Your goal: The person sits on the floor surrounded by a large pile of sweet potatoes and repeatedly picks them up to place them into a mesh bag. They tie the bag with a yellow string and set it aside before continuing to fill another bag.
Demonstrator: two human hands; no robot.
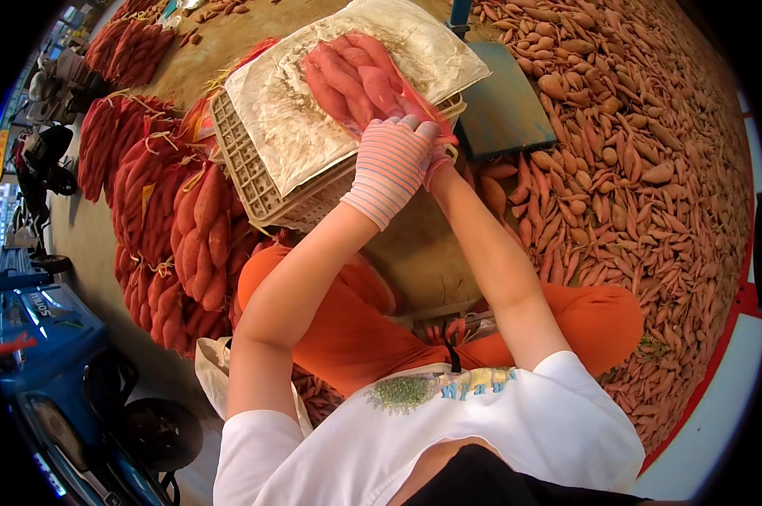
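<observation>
A red mesh bag of sweet potatoes lies on a dirty white woven sack, which covers a stack of plastic crates. In a striped knit glove, my left hand is closed on the near, gathered end of the bag. My right hand, gloved too, is at the same end, just right of the left one and partly hidden behind it. Its fingers are mostly out of sight, though it appears to grip the mesh. The sweet potatoes inside lie lengthwise, side by side.
Filled red mesh bags are stacked at the left. A large heap of loose sweet potatoes spreads over the right. Beside the crates is a flat metal scale platform. A blue vehicle stands at the lower left.
</observation>
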